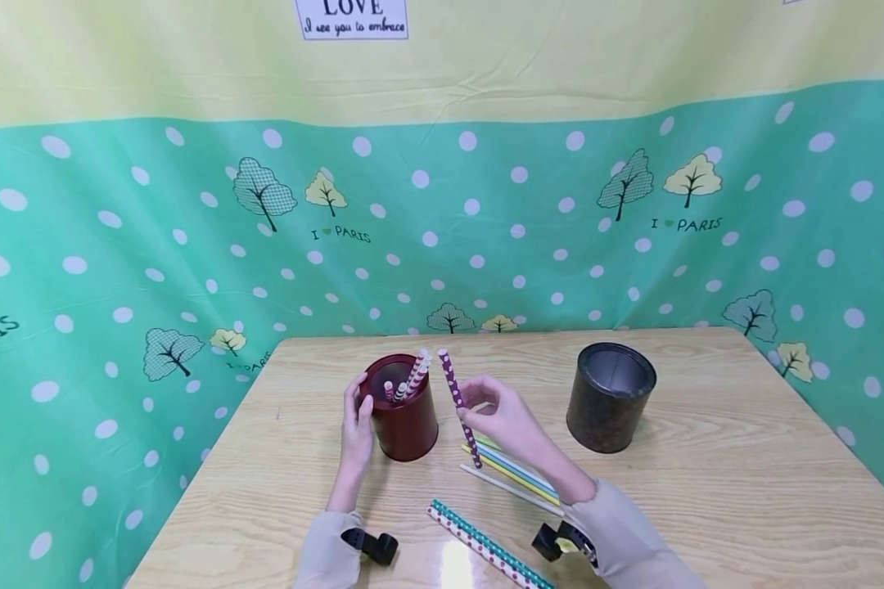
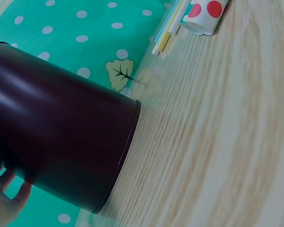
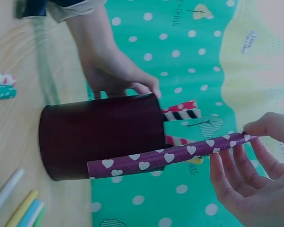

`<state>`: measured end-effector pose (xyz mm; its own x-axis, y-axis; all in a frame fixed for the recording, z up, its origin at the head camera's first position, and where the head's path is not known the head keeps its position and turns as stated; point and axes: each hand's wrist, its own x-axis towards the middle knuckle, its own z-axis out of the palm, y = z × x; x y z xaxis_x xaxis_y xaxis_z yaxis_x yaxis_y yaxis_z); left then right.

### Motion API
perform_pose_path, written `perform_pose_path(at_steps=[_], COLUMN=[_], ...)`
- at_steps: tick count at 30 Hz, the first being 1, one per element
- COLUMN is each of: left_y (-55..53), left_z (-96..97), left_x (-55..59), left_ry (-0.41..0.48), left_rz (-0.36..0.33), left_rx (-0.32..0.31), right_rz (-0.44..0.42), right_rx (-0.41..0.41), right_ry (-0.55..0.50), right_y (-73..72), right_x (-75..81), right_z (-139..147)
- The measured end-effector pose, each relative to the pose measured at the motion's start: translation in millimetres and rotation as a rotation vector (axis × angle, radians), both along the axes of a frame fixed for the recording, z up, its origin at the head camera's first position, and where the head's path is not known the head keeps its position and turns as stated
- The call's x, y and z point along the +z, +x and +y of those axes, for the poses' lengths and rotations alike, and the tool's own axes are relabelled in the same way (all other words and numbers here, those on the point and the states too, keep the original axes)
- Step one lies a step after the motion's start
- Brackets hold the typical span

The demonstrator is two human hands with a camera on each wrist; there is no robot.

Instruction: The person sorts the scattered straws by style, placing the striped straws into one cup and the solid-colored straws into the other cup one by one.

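While the left hand (image 1: 356, 421) held the red can (image 1: 407, 429) by its side near the rim, thumb and fingers spread round it, the right hand (image 1: 499, 415) pinched a purple straw (image 1: 453, 384) with white hearts between thumb and fingertips. That straw stood nearly upright, tilted a little, just right of the can and apart from it.

The lower ends of the striped straws (image 1: 417, 375) were hidden inside the red can, and their exact number was hard to make out. The right forearm covered part of the plain straws (image 1: 511, 474) on the table (image 1: 707, 458). Nearer, 2 dotted straws (image 1: 479, 533) ran off the bottom edge of the head view. In the left wrist view only a few left fingertips showed, at the can's side.

A dark can (image 1: 610, 409) stood well apart to the right, with a broad stretch of wood out to the table's right edge. The back edge met a green cloth (image 1: 493, 204) printed "I PARIS" around a small heart; above, a cut-off sign (image 1: 354, 18) read "LOVE" and "I see you to embrace".
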<state>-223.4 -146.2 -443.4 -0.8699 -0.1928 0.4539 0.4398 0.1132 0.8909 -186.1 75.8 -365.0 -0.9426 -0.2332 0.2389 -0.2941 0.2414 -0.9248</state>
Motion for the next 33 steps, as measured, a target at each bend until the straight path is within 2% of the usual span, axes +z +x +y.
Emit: perform_pose_path(at_steps=[6, 18, 32, 33], left_y=[0.5, 1.8, 1.9, -0.6], left_z=[-2.5, -1.5, -1.7, -3.1], left_x=[-0.6, 3.1, 4.4, 0.9], left_ry=[-0.001, -0.013, -0.038, -0.037], left_rz=[-0.010, -0.031, -0.021, -0.018], left_rx=[-0.004, 0.001, 0.009, 0.008], right_rz=[0.005, 0.105, 0.169, 0.174], right_rx=[-0.009, -0.029, -0.080, -0.082], right_ry=[-0.089, -0.198, -0.325, -0.336], right_y=[-1.2, -8.7, -11.3, -12.1], right_x=[13.4, 41.9, 60.8, 61.2], right_z=[-2, -3, -11, -12])
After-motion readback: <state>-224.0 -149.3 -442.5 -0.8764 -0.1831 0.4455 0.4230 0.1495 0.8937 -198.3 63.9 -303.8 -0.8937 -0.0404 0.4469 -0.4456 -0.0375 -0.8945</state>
